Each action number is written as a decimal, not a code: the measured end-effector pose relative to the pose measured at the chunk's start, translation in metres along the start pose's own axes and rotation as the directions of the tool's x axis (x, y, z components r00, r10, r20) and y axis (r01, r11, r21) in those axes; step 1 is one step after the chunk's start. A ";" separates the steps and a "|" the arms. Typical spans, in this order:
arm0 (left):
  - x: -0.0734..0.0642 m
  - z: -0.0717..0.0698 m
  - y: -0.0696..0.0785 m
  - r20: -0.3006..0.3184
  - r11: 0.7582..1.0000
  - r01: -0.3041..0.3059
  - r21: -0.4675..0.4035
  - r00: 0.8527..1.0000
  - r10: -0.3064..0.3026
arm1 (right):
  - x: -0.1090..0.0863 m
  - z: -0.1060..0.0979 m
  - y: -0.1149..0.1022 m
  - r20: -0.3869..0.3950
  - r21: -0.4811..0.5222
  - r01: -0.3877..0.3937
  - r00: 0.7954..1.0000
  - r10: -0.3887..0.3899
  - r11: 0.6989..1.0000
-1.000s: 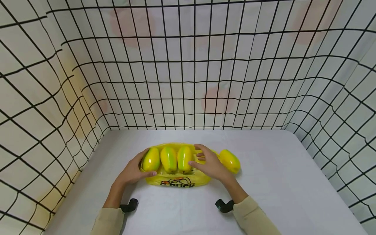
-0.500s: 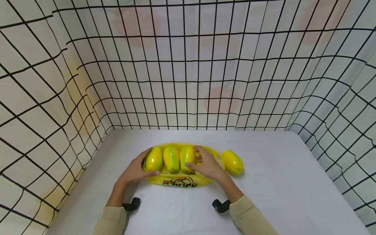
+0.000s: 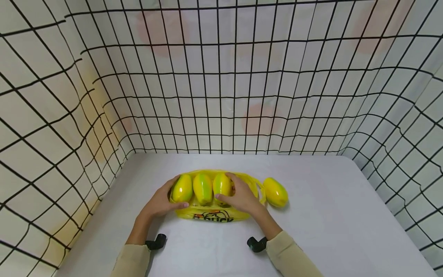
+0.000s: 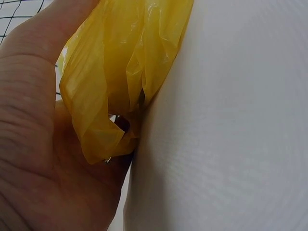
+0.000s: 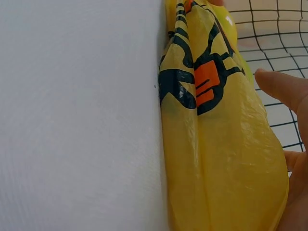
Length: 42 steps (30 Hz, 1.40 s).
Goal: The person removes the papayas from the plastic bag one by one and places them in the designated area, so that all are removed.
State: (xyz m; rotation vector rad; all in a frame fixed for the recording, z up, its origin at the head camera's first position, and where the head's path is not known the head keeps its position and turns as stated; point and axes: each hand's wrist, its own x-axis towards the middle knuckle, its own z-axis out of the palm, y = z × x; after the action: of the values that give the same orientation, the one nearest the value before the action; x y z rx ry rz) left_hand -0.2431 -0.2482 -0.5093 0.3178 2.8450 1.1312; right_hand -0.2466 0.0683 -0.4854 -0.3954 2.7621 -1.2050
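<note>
Three glossy yellow-green mangoes lie in a row on a yellow plastic bag (image 3: 242, 212) with a printed duck logo. My left hand (image 3: 161, 200) curves round the bag's left end and the left mango (image 3: 182, 188), thumb in front. In the left wrist view, crumpled bag film (image 4: 115, 62) lies between thumb and palm. The middle mango (image 3: 202, 188) is untouched. My right hand (image 3: 242, 196) holds the right mango (image 3: 222, 187) between its thumb in front and fingers behind. The right wrist view shows the bag's printed side (image 5: 226, 144) beside this hand; its other fingers are mostly hidden.
Another mango (image 3: 275, 192) lies on the white table (image 3: 328, 215), just right of the bag's handle loop (image 3: 262, 191). Black grid netting (image 3: 228, 84) over white sheeting rises behind and at both sides. Black wrist camera mounts (image 3: 257, 244) stick out at the cuffs.
My right hand has moved left and closed in on the right mango, its thumb now in front of it. The left hand keeps its place at the bag's left end.
</note>
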 end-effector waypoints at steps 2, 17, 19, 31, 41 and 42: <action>0.000 0.000 0.000 0.001 1.000 0.000 -0.001 1.000 0.000 | 0.001 0.002 0.001 0.001 -0.010 0.015 1.000 -0.015 1.000; 0.001 0.001 -0.001 -0.002 1.000 -0.001 -0.006 1.000 0.001 | 0.000 0.003 0.001 -0.007 -0.007 0.038 0.999 -0.038 0.999; 0.001 0.001 -0.001 -0.002 1.000 0.002 -0.003 1.000 -0.002 | 0.000 0.002 0.001 -0.008 -0.008 0.035 0.999 -0.035 0.999; 0.000 0.001 0.000 -0.005 1.000 0.018 -0.001 1.000 -0.018 | -0.005 -0.004 0.002 -0.010 0.034 0.020 1.000 -0.020 0.999; 0.001 0.001 -0.001 -0.003 1.000 0.000 -0.001 1.000 0.000 | -0.010 -0.015 0.003 -0.009 0.072 0.034 0.999 -0.034 0.997; 0.001 0.001 -0.001 -0.003 1.000 0.000 0.001 1.000 0.000 | -0.011 -0.016 0.003 -0.009 0.076 0.035 0.999 -0.034 0.996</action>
State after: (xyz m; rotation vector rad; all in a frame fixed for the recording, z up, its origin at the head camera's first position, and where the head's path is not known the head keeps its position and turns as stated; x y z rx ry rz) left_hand -0.2438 -0.2479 -0.5108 0.3157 2.8483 1.1315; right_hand -0.2400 0.0843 -0.4769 -0.4336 2.7159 -1.3176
